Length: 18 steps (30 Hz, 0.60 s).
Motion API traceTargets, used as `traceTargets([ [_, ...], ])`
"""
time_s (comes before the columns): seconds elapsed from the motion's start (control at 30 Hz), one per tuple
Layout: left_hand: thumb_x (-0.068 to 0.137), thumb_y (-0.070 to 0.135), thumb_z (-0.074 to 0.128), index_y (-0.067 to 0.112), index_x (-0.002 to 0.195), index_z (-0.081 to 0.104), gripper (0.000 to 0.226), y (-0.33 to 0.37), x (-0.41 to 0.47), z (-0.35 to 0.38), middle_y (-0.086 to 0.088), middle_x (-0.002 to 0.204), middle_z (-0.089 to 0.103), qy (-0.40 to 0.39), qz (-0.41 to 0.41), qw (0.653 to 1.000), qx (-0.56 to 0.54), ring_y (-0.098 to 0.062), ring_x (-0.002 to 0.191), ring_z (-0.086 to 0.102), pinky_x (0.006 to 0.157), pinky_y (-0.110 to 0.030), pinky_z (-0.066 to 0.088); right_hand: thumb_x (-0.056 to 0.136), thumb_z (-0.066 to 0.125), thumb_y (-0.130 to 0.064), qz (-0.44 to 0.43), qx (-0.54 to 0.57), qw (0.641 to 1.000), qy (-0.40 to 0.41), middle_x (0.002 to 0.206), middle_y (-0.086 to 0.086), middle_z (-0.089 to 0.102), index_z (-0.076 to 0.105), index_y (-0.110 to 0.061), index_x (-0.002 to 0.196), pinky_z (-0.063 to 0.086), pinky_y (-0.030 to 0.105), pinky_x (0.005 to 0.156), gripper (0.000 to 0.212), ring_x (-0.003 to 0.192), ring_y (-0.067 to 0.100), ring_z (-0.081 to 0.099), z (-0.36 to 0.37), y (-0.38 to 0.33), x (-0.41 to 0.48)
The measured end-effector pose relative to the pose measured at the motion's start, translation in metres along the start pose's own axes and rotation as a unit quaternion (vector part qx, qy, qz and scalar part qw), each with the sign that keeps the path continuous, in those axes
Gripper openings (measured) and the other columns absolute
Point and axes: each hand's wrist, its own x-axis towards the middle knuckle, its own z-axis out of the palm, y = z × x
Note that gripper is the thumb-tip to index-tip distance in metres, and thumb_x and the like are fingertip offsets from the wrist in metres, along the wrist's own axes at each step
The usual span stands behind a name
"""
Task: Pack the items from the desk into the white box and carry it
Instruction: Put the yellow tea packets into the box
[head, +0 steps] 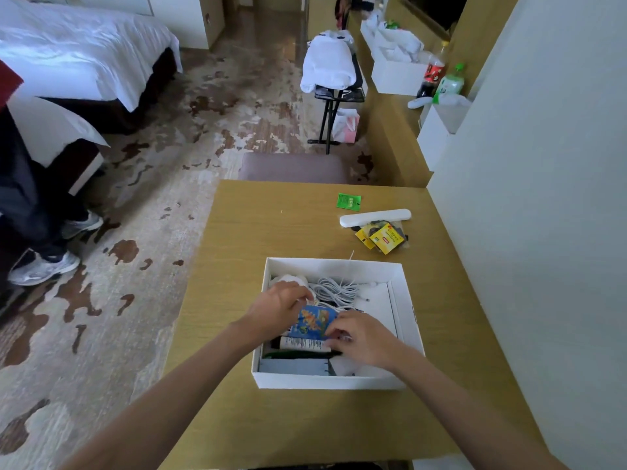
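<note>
Head view: I look down on the white box (334,381), which sits open on the near half of the desk (271,232), closer to the wall side.
Blue packet: a blue packet (315,320) with orange print lies in the middle of the box, on top of the other contents, with both hands on it.
Left hand: my left hand (278,308) reaches over the box's left wall, fingers curled onto the packet's far-left edge.
Right hand: my right hand (361,337) is inside the box, fingertips pinching the packet's right edge.
Under the packet: I see a white tube with dark print and some dark items; I cannot tell what they are.
Far part of box: a coiled white cable (334,290) lies beside a rounded white object in the far-left corner.
On the desk beyond the box: yellow tea sachets (381,237) touch a long white case (375,217); a green sachet (348,201) lies just past them.
Far edge: a brown padded stool (293,167) stands against the desk.
Room: a white bed (78,52) is at the left, and a person's grey sneakers (44,268) rest on the patterned carpet.
</note>
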Motion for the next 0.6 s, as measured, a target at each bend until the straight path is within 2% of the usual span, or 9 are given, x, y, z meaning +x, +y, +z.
traceTargets([
  [0.07, 0.090, 0.004, 0.042, 0.012, 0.104, 0.068, 0.031, -0.003, 0.008, -0.004, -0.004, 0.107, 0.067, 0.003, 0.010, 1.000, -0.002, -0.021, 0.103, 0.057, 0.086, -0.034, 0.047, 0.087, 0.068, -0.027, 0.026, 0.036, 0.998, 0.035, 0.090, -0.003, 0.065, 0.072, -0.018, 0.096, 0.050, 0.030, 0.074, 0.013, 0.084, 0.011, 0.058, -0.013, 0.001, -0.001],
  [0.17, 0.091, 0.006, 0.042, 0.013, 0.099, 0.068, 0.028, -0.002, 0.032, -0.012, -0.001, 0.104, 0.067, -0.005, 0.046, 0.999, -0.004, -0.019, 0.102, 0.056, 0.084, -0.036, 0.048, 0.089, 0.064, -0.025, 0.078, 0.082, 0.987, 0.111, 0.087, -0.008, 0.068, 0.072, -0.020, 0.094, 0.049, 0.023, 0.071, 0.010, 0.080, 0.006, 0.059, -0.040, 0.003, -0.004],
  [0.33, 0.092, 0.011, 0.043, 0.014, 0.102, 0.065, 0.025, 0.011, 0.093, -0.014, -0.001, 0.106, 0.065, -0.022, 0.070, 0.997, -0.005, -0.019, 0.102, 0.055, 0.082, -0.037, 0.050, 0.091, 0.060, -0.037, 0.222, 0.171, 0.931, 0.233, 0.085, -0.016, 0.065, 0.065, -0.036, 0.087, 0.042, 0.011, 0.068, 0.007, 0.081, -0.004, 0.057, -0.085, 0.028, 0.006],
  [0.4, 0.092, 0.011, 0.044, 0.012, 0.104, 0.064, 0.023, 0.012, 0.123, -0.009, -0.004, 0.108, 0.064, -0.042, 0.052, 0.998, -0.016, -0.024, 0.101, 0.057, 0.082, -0.036, 0.049, 0.092, 0.059, -0.034, 0.241, 0.156, 0.925, 0.250, 0.084, -0.013, 0.066, 0.065, -0.033, 0.087, 0.042, 0.014, 0.067, 0.008, 0.077, -0.003, 0.057, -0.102, 0.045, 0.017],
  [0.47, 0.092, 0.013, 0.045, 0.012, 0.109, 0.062, 0.024, 0.010, 0.152, 0.000, -0.007, 0.115, 0.060, -0.089, 0.013, 0.996, -0.028, -0.027, 0.101, 0.058, 0.085, -0.038, 0.050, 0.093, 0.058, -0.028, 0.244, 0.143, 0.926, 0.250, 0.088, -0.005, 0.067, 0.067, -0.023, 0.094, 0.042, 0.016, 0.065, 0.011, 0.077, 0.000, 0.057, -0.116, 0.065, 0.032],
  [0.6, 0.088, 0.012, 0.044, 0.017, 0.112, 0.060, 0.030, -0.003, 0.205, 0.027, -0.008, 0.117, 0.061, -0.136, -0.064, 0.988, -0.033, -0.027, 0.100, 0.060, 0.084, -0.037, 0.052, 0.095, 0.055, -0.028, 0.286, 0.138, 0.925, 0.209, 0.100, 0.000, 0.065, 0.063, -0.015, 0.108, 0.037, 0.016, 0.062, 0.020, 0.084, 0.006, 0.058, -0.127, 0.115, 0.071],
])
